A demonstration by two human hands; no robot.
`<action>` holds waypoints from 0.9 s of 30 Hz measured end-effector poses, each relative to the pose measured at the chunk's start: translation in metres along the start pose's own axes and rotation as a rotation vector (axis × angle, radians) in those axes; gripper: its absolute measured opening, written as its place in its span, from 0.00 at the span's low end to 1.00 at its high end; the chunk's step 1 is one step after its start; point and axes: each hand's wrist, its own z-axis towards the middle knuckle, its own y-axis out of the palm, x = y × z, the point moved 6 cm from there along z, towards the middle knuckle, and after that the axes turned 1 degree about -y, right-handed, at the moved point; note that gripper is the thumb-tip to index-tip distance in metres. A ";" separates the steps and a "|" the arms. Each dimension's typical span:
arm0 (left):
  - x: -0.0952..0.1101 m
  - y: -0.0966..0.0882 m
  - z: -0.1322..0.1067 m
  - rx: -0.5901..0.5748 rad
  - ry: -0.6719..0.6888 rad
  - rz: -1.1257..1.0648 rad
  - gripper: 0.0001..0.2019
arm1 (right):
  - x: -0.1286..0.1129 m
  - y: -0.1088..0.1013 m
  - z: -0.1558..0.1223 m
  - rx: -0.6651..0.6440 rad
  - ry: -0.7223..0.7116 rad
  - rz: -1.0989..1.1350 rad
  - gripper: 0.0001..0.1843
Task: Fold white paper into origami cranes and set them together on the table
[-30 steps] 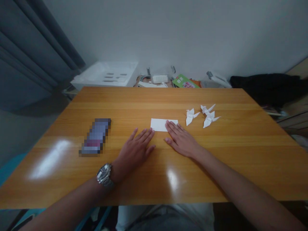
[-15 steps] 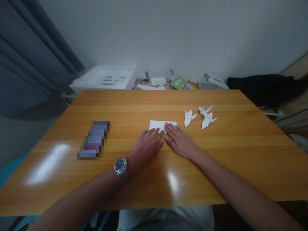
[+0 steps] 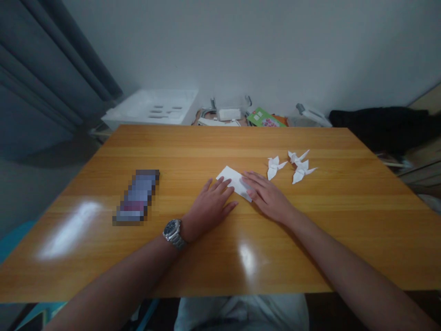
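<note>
A folded white sheet of paper (image 3: 235, 178) lies slantwise on the wooden table, its right end partly hidden by fingers. My left hand (image 3: 214, 200) rests palm down at the paper's near left edge, fingertips touching it and thumb stretched out on the table side. Over the right end lies my right hand (image 3: 268, 195), its fingers extended across the paper and the thumb by the near corner. Both hands are open. Beyond the right hand stand three folded paper cranes: one crane (image 3: 274, 167) apart, another crane (image 3: 300, 172) and a third crane (image 3: 296, 157) close together.
A phone (image 3: 138, 195), blurred out, lies on the left of the wooden table (image 3: 193, 271). Behind the far edge are a white tray-like piece (image 3: 158, 103), a green booklet (image 3: 264, 117) and cables. Dark cloth (image 3: 375, 122) sits at the far right.
The paper has turned from lying square to lying slantwise, its right end now nearer me. My right hand has shifted a little right, and the left hand's fingers have spread somewhat.
</note>
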 end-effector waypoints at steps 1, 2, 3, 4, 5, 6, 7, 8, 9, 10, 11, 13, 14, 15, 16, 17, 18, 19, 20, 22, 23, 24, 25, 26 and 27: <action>-0.001 0.001 0.000 -0.002 0.003 -0.004 0.23 | 0.001 0.000 -0.001 -0.009 -0.005 0.000 0.28; -0.002 0.002 0.001 -0.002 0.005 -0.009 0.23 | 0.002 0.001 -0.002 -0.028 -0.013 -0.003 0.28; -0.003 0.003 0.001 -0.001 0.007 -0.013 0.24 | 0.002 0.002 -0.003 -0.051 -0.022 -0.008 0.28; -0.004 0.004 0.001 0.002 0.008 -0.017 0.25 | 0.002 0.004 -0.004 -0.076 -0.033 -0.013 0.28; -0.005 0.004 0.001 0.007 0.007 -0.020 0.26 | 0.001 0.006 -0.004 -0.097 -0.042 -0.019 0.28; -0.006 0.004 0.000 0.014 0.008 -0.021 0.26 | -0.001 0.007 -0.005 -0.109 -0.049 -0.025 0.28; -0.008 0.004 0.000 0.021 0.006 -0.022 0.27 | -0.002 0.007 -0.005 -0.115 -0.052 -0.030 0.27; -0.009 0.003 -0.001 0.027 0.003 -0.024 0.28 | -0.004 0.006 -0.006 -0.116 -0.054 -0.035 0.27; -0.010 0.003 -0.001 0.030 -0.001 -0.028 0.29 | -0.006 0.006 -0.006 -0.115 -0.056 -0.040 0.27; -0.011 0.002 -0.002 0.029 -0.003 -0.035 0.30 | -0.008 0.005 -0.007 -0.117 -0.057 -0.044 0.27; -0.012 0.002 -0.002 0.023 -0.004 -0.044 0.32 | -0.009 0.004 -0.007 -0.122 -0.056 -0.049 0.27; -0.013 0.001 -0.002 0.008 -0.003 -0.057 0.35 | -0.010 0.003 -0.008 -0.138 -0.049 -0.054 0.28; -0.013 0.000 -0.002 -0.002 0.000 -0.059 0.36 | -0.010 0.003 -0.008 -0.146 -0.046 -0.056 0.28; -0.014 -0.001 -0.002 -0.011 0.004 -0.058 0.36 | -0.010 0.003 -0.008 -0.152 -0.043 -0.057 0.28; -0.014 -0.001 -0.001 -0.019 0.007 -0.055 0.36 | -0.010 0.003 -0.008 -0.156 -0.041 -0.056 0.28; -0.014 -0.001 -0.001 -0.024 0.009 -0.052 0.35 | -0.010 0.003 -0.008 -0.159 -0.042 -0.054 0.28; -0.015 -0.002 -0.001 -0.026 0.014 -0.050 0.33 | -0.010 0.002 -0.007 -0.159 -0.044 -0.051 0.28; -0.015 -0.002 0.000 -0.025 0.020 -0.050 0.32 | -0.010 0.002 -0.007 -0.154 -0.045 -0.047 0.28; -0.015 -0.002 0.000 -0.021 0.027 -0.049 0.30 | -0.010 0.002 -0.007 -0.148 -0.047 -0.043 0.27; -0.016 -0.002 0.001 -0.007 0.042 -0.047 0.28 | -0.010 0.001 -0.007 -0.135 -0.053 -0.034 0.26; -0.017 -0.002 0.001 0.000 0.050 -0.044 0.27 | -0.009 0.001 -0.007 -0.129 -0.057 -0.030 0.25; -0.017 -0.003 0.001 0.002 0.057 -0.039 0.27 | -0.009 0.000 -0.008 -0.127 -0.060 -0.026 0.25; -0.017 -0.003 0.001 0.003 0.064 -0.034 0.26 | -0.008 0.000 -0.008 -0.129 -0.064 -0.022 0.25; -0.017 -0.004 0.001 0.002 0.070 -0.031 0.26 | -0.007 0.000 -0.008 -0.134 -0.068 -0.018 0.26; -0.018 -0.005 0.001 0.001 0.074 -0.029 0.26 | -0.006 0.000 -0.009 -0.140 -0.074 -0.015 0.27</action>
